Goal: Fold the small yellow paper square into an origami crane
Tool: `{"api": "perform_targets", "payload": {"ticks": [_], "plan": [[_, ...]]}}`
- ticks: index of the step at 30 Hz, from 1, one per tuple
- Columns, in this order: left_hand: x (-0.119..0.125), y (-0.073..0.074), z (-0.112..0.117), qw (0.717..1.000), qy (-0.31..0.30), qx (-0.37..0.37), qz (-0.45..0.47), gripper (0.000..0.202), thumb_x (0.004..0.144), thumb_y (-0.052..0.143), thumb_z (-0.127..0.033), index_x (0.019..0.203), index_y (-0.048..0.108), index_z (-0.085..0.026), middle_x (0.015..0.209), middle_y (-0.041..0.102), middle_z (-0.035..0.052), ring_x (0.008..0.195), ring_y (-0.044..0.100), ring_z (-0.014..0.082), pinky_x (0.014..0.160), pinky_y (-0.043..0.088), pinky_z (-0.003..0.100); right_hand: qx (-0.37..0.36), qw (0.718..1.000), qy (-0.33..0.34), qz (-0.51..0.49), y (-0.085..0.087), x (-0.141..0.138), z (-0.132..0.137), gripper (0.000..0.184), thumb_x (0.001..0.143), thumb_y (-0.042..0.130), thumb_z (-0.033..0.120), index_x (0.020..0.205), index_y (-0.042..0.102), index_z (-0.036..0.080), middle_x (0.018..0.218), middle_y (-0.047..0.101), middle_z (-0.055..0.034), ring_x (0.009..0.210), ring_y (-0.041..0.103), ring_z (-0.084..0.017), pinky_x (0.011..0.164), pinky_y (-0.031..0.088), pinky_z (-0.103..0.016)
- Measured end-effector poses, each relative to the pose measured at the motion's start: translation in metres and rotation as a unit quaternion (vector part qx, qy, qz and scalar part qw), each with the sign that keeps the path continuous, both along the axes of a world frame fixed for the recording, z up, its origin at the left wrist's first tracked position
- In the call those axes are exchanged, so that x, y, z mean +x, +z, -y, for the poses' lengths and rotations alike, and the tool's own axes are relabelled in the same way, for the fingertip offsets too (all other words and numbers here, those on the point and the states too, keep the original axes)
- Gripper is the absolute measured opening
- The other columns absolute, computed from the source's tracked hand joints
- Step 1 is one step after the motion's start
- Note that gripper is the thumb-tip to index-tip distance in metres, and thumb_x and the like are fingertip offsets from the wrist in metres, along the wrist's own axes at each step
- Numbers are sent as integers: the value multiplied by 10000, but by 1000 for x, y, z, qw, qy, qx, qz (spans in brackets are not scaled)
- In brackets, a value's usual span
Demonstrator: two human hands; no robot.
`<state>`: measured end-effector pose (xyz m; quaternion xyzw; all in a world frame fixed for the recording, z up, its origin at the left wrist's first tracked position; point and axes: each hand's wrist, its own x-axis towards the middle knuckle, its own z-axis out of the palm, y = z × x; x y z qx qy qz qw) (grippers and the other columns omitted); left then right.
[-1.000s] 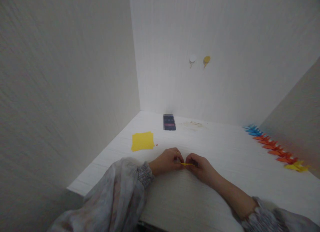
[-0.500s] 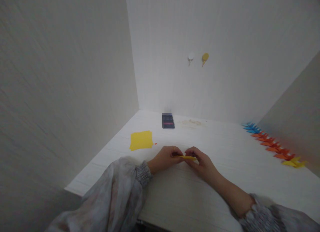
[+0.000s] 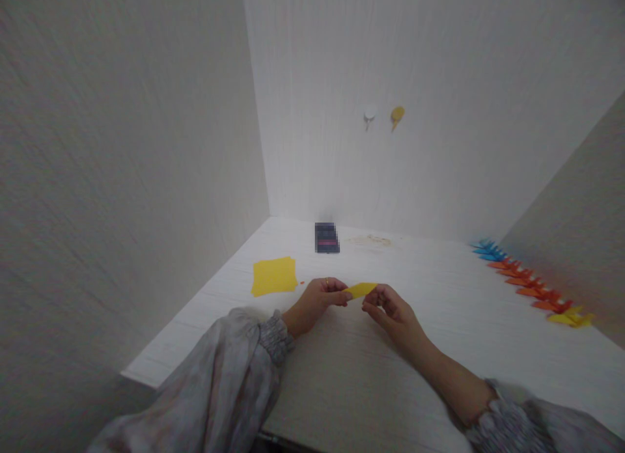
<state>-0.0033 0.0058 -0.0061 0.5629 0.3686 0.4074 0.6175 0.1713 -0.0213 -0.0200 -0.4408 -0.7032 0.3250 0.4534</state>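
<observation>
A folded piece of yellow paper (image 3: 362,289) is pinched at its left end between the thumb and fingers of my left hand (image 3: 317,303). Its broad face is turned towards me, and its creases are too fine to make out. At the paper's right end is my right hand (image 3: 393,310), with curled fingers beside or touching the edge. The right thumb hangs apart, below the paper. To the left of my hands lies a stack of yellow paper sheets (image 3: 274,276), slightly uneven at its edges.
Along the right side of the white table (image 3: 430,277) runs a row of folded paper figures (image 3: 530,284), blue, orange-red and yellow. A dark pixelated object (image 3: 327,237) is near the back wall. Two hooks, white (image 3: 370,116) and yellow (image 3: 397,115), are on that wall.
The yellow paper has been raised and tilted, so a broad face shows instead of a thin edge. My right thumb has come away from it.
</observation>
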Motion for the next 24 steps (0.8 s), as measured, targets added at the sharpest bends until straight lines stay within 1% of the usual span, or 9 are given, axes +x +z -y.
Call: {"api": "perform_targets", "payload": {"ticks": [5, 10, 14, 16, 20, 24], "plan": [[1, -2, -1, 999, -2, -27, 31, 229, 577, 656, -289, 703, 591, -109, 640, 552, -5, 590, 476, 76, 628, 376, 224, -18, 1000, 4, -2, 2, -1, 1, 120, 752, 486, 288, 827, 488, 195, 701, 524, -3, 674, 509, -136, 633, 420, -262], [4, 0, 2, 997, -23, -54, 45, 244, 568, 666, -279, 721, 596, -102, 668, 573, 3, 603, 491, 76, 650, 384, 231, -34, 999, 12, 13, 4, -3, 2, 141, 770, 468, 315, 753, 517, 184, 700, 559, -17, 682, 531, -143, 652, 424, -273], [6, 2, 5, 996, -53, -52, 41, 226, 584, 657, -273, 723, 598, -105, 680, 583, 6, 613, 500, 75, 663, 380, 230, -39, 999, 16, 7, 6, -4, 4, 156, 768, 475, 305, 829, 549, 183, 707, 575, -17, 682, 542, -145, 648, 428, -271], [7, 2, 5, 996, -63, -54, 43, 222, 587, 658, -265, 727, 596, -105, 682, 584, 7, 615, 503, 75, 664, 376, 229, -43, 999, 15, -6, 7, -5, 4, 157, 759, 485, 295, 840, 557, 181, 688, 573, -11, 664, 542, -141, 640, 428, -266], [7, 0, 4, 995, -68, -61, 43, 241, 589, 654, -269, 757, 592, -109, 693, 586, 10, 625, 506, 82, 665, 372, 234, -65, 997, 18, -39, 8, -4, 3, 134, 753, 481, 285, 785, 554, 177, 671, 570, -12, 661, 541, -143, 636, 426, -265], [7, 0, 3, 997, -51, -50, 42, 232, 651, 586, -317, 765, 597, -115, 701, 584, 15, 639, 505, 94, 638, 367, 230, -77, 996, 6, -50, 9, -4, 3, 128, 740, 480, 287, 704, 540, 180, 638, 558, -11, 643, 530, -143, 618, 413, -259]]}}
